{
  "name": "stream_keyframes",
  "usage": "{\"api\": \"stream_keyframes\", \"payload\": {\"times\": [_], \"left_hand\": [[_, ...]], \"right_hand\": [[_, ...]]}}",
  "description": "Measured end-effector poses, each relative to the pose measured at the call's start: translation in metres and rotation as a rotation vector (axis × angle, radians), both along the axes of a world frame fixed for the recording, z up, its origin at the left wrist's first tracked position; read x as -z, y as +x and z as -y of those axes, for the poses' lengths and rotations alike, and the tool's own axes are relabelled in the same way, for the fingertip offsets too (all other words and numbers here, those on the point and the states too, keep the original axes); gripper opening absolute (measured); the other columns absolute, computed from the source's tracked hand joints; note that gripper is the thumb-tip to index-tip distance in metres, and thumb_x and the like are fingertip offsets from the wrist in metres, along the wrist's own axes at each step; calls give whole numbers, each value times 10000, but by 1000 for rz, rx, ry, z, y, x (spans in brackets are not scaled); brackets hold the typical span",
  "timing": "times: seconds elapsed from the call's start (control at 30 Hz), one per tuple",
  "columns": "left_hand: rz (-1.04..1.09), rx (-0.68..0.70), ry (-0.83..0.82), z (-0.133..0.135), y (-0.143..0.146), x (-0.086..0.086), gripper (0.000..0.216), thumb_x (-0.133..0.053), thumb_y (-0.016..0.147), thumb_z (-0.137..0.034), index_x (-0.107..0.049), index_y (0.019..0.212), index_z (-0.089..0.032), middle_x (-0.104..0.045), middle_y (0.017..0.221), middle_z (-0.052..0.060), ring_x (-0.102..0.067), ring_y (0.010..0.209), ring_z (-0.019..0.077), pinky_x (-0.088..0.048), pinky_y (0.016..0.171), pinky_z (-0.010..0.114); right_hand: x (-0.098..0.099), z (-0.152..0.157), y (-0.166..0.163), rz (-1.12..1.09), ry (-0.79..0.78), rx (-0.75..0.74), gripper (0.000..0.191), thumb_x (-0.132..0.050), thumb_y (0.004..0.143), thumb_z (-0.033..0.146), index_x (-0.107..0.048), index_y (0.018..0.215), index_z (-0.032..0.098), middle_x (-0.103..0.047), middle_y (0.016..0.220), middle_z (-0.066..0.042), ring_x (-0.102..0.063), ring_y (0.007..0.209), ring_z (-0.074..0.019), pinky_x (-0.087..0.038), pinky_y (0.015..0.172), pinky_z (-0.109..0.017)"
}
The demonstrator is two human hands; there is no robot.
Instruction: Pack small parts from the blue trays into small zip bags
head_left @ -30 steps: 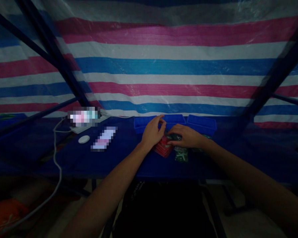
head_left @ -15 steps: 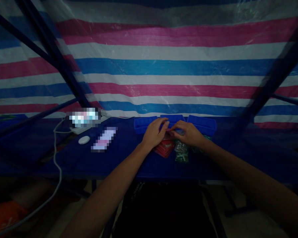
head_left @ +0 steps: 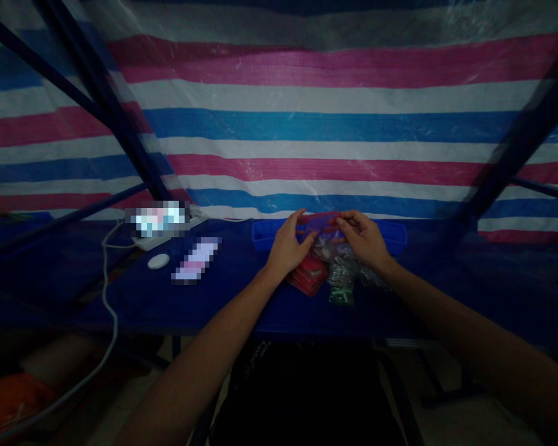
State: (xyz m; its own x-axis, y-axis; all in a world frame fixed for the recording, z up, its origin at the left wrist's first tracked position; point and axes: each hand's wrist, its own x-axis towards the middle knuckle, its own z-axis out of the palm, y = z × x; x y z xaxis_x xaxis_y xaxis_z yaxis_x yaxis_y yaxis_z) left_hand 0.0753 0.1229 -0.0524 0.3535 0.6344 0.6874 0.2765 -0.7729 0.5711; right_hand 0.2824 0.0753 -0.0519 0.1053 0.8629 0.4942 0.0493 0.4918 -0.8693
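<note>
A clear plastic bag (head_left: pixel 324 230) with a pinkish-red upper edge is stretched between my two hands. My left hand (head_left: pixel 288 249) grips its left side, thumb on the near face and fingers behind. At the upper right, my right hand (head_left: pixel 364 243) pinches the bag between thumb and fingertips. Beneath them on the table lie a stack of flat red packets (head_left: pixel 309 276) and a clear packet with green contents (head_left: pixel 341 286). Another clear plastic packet (head_left: pixel 374 277) lies partly under my right wrist. Dim light hides the packets' contents.
Blue bins stand along the table's back edge, one on the left (head_left: pixel 263 234) and one on the right (head_left: pixel 395 235). To the left are a phone (head_left: pixel 196 260), a round white object (head_left: pixel 159 261), a power strip (head_left: pixel 153 243) and a white cable (head_left: pixel 106 272). A striped sheet (head_left: pixel 335 130) hangs behind.
My hands have moved apart, the right one to the right and slightly up. The clear bag now shows spread out between them, above the packets.
</note>
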Motion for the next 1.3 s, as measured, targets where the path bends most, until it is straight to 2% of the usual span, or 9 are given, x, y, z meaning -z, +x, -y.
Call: {"api": "stream_keyframes", "payload": {"times": [0.13, 0.3, 0.43, 0.57, 0.67, 0.77, 0.93, 1.1, 1.3], "left_hand": [[43, -16, -95, -4, -2, 2, 590, -697, 936, -324, -462, 1470, -232, -671, 1303, 144, -681, 1145, 278, -568, 962, 454], [103, 31, -199, -11, -4, 5, 399, -649, 967, -331, -583, 1340, -207, -733, 1093, 96, -736, 965, 234, -581, 879, 383], [230, 87, -323, -16, -5, 5, 368, -683, 932, -351, -633, 1259, -190, -726, 1080, 87, -744, 808, 192, -584, 730, 303], [300, 111, -350, -19, -6, 3, 365, -698, 911, -343, -672, 1241, -190, -723, 1114, 89, -712, 773, 159, -563, 667, 258], [307, 98, -328, -18, -7, 1, 346, -682, 919, -329, -687, 1235, -187, -720, 1137, 96, -708, 790, 157, -566, 686, 265], [281, 147, -299, -14, -6, -4, 364, -636, 927, -270, -661, 1280, -185, -718, 1172, 105, -713, 849, 168, -571, 719, 275], [234, 362, -304, -6, -4, -10, 428, -625, 953, -322, -597, 1352, -169, -736, 1177, 121, -717, 1033, 219, -573, 885, 336], [231, 400, -354, 0, -3, -11, 492, -689, 933, -397, -592, 1359, -171, -750, 1109, 107, -717, 989, 215, -565, 880, 344], [227, 331, -330, -1, -1, -10, 420, -612, 978, -473, -639, 1286, -189, -730, 1131, 100, -697, 1043, 221, -551, 927, 371]], "right_hand": [[-4, 3, -3, -77, 64, -11, 260, -714, 899, 480, -652, 1039, 270, -738, 1039, -63, -730, 1010, -262, -671, 733, -408], [-1, -2, 1, -16, 87, 40, 238, -730, 886, 417, -668, 1053, 259, -759, 1041, -53, -736, 994, -242, -639, 871, -434], [-3, 0, 7, 168, 187, 78, 141, -662, 906, 299, -739, 1014, 251, -750, 1163, -57, -694, 1136, -244, -540, 1049, -457], [-8, 6, 7, 358, 257, 80, 256, -533, 938, 213, -783, 963, 264, -709, 1301, -38, -627, 1267, -246, -441, 1151, -485], [-7, 5, 5, 238, 193, 117, 266, -504, 991, 301, -757, 1070, 275, -709, 1297, -45, -640, 1244, -241, -489, 1114, -480], [-3, 1, 3, 104, 108, 90, 288, -610, 962, 408, -690, 1202, 270, -702, 1306, -66, -654, 1224, -242, -512, 1101, -468], [-3, 4, -1, 139, 37, -123, 610, -821, 803, 412, -602, 1357, 280, -702, 1314, -78, -658, 1232, -254, -518, 1096, -461], [-2, 7, -4, 232, -78, -108, 402, -821, 788, 461, -749, 1121, 248, -788, 1061, -65, -747, 923, -251, -618, 868, -443], [4, -5, 1, -51, -88, -25, 346, -847, 756, 480, -740, 970, 229, -794, 945, -38, -745, 824, -219, -621, 818, -387]]}}
